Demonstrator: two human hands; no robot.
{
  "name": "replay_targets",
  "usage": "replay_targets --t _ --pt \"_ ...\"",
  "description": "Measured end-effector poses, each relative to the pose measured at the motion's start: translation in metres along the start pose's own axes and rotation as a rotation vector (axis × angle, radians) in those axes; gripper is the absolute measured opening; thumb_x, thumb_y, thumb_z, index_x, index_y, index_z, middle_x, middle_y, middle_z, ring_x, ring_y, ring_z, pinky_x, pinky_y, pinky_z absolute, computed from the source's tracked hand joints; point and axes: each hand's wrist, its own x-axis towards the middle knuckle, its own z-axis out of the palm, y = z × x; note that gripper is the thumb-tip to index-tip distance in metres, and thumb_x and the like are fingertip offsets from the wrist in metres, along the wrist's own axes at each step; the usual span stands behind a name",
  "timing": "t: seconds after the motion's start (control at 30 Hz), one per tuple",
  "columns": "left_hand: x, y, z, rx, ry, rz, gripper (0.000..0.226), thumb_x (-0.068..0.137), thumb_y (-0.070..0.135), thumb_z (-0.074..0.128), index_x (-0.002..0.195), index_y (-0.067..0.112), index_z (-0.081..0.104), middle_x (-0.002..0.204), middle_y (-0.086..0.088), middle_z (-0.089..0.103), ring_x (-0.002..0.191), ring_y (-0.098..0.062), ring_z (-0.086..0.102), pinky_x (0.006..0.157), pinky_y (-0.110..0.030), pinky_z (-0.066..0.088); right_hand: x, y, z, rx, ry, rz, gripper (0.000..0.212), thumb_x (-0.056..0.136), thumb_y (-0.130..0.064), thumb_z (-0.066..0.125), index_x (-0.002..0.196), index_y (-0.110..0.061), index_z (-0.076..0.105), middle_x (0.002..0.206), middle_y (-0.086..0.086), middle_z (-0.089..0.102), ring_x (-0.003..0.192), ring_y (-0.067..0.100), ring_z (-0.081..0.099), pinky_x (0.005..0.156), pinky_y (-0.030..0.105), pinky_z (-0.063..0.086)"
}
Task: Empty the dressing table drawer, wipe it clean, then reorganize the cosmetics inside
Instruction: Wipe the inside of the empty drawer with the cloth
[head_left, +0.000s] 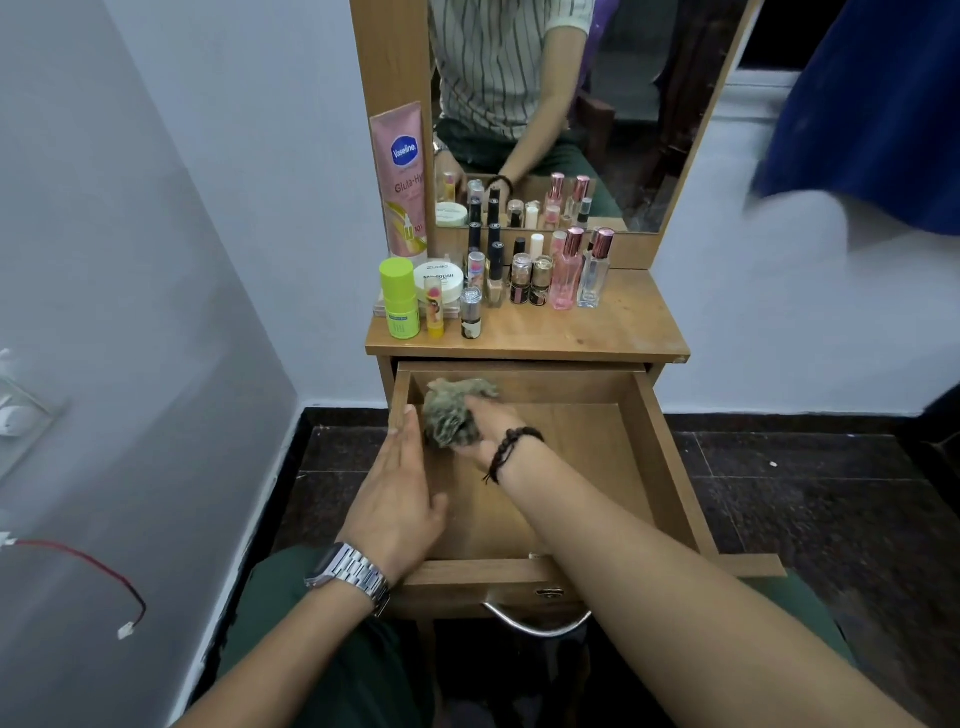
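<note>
Head view: cloth (451, 415) under right hand (491, 426)

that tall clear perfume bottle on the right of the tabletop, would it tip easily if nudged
Probably yes: the clear perfume bottle stands tall and narrow under a bulky rose-gold cap. It looks like glass, so likely fragile and smooth to grip. The pink bottle close beside it might get knocked too.

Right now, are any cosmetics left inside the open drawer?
No, the drawer holds only the cloth under the right hand.
</note>
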Motion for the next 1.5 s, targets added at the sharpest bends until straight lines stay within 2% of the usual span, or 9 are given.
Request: replay_targets --t 0.27,0.37,0.47,0.53,0.67,0.8,1.0,1.23,1.5 --pt "0.000 -0.003 0.001 -0.022 0.011 0.016 0.092 0.088 0.019 0.054 0.149 0.013 -0.015 0.158 0.000 -0.009 0.146 -0.013 0.001 0.115 -0.023 0.009 -0.012 -0.036 -0.058 0.250 0.001 -0.199 0.012 0.094 -0.024 0.057 0.096 -0.013 0.063 0.079 0.005 0.065 0.071 0.020 0.062 0.064 0.038 0.056" --pt "-0.001 -0.002 0.000 -0.026 0.010 0.016 0.091 0.088 0.021 0.053 0.149 0.013 -0.014 0.159 0.000 -0.009 0.146 -0.013 0.002 0.116 -0.025 0.012 -0.033 -0.059 -0.105 0.128 0.064 -0.298 0.023 0.090 -0.021 0.061 0.109 -0.008 0.060 0.092 0.010 0.066 0.081 0.022 0.063 0.081 0.045 0.054" --pt "-0.002 -0.002 0.000 -0.021 0.003 0.011 0.090 0.089 0.021 0.052 0.149 0.013 -0.014 0.159 -0.001 -0.006 0.146 -0.013 0.001 0.117 -0.025 0.011 -0.066 -0.073 -0.134 -0.219 0.080 -0.358 0.033 0.087 -0.006 0.061 0.119 -0.004 0.057 0.104 0.013 0.068 0.087 0.024 0.066 0.075 0.038 0.057" --pt "0.000 -0.004 0.002 -0.012 -0.001 0.011 0.088 0.089 0.020 0.051 0.148 0.012 -0.014 0.159 -0.002 -0.005 0.146 -0.013 -0.001 0.116 -0.023 0.007 -0.084 -0.085 -0.151 -0.686 0.229 -0.640 0.036 0.083 -0.001 0.059 0.116 -0.013 0.059 0.095 0.003 0.069 0.079 0.016 0.066 0.066 0.026 0.054" --pt "0.001 -0.004 0.004 0.025 -0.012 0.010 0.087 0.089 0.020 0.050 0.149 0.011 -0.012 0.159 -0.003 -0.004 0.146 -0.015 -0.001 0.115 -0.022 0.004 -0.077 -0.104 -0.180 -1.439 0.346 -1.120 0.047 0.076 0.001 0.060 0.120 -0.014 0.062 0.116 0.005 0.065 0.104 0.025 0.059 0.086 0.026 0.041" --pt "0.001 -0.002 0.002 0.045 -0.022 0.005 0.085 0.089 0.021 0.051 0.150 0.011 -0.006 0.159 -0.003 0.000 0.146 -0.016 0.001 0.116 -0.024 0.006 -0.041 -0.079 -0.195 -1.868 0.183 -0.907 0.051 0.085 -0.004 0.053 0.134 -0.019 0.055 0.149 0.006 0.041 0.133 0.029 0.039 0.111 0.036 0.032" --pt "0.002 -0.001 0.002 0.053 -0.030 0.002 0.082 0.088 0.020 0.051 0.151 0.011 0.000 0.159 -0.002 0.005 0.146 -0.016 0.002 0.115 -0.024 0.007 -0.050 -0.071 -0.194 -1.951 0.167 -0.819 0.045 0.093 -0.011 0.051 0.138 -0.019 0.050 0.161 0.008 0.011 0.148 0.025 0.009 0.118 0.034 0.019" --pt "0.002 -0.001 0.003 0.069 -0.026 0.010 0.081 0.087 0.020 0.051 0.151 0.010 0.002 0.159 -0.004 0.008 0.146 -0.017 0.004 0.117 -0.025 0.008 -0.098 -0.064 -0.227 -1.977 -0.074 -0.704 0.040 0.096 -0.022 0.051 0.134 -0.033 0.054 0.159 -0.012 0.012 0.148 0.009 0.007 0.116 0.033 0.022" --pt "0.002 0.002 0.000 0.093 -0.035 -0.011 0.079 0.089 0.022 0.051 0.151 0.011 0.003 0.159 -0.002 0.009 0.146 -0.014 0.001 0.116 -0.025 0.009 -0.030 -0.106 -0.198 -1.977 -0.132 -0.754 0.044 0.095 -0.019 0.055 0.139 -0.022 0.050 0.161 0.005 0.006 0.147 0.024 0.003 0.119 0.032 0.011"
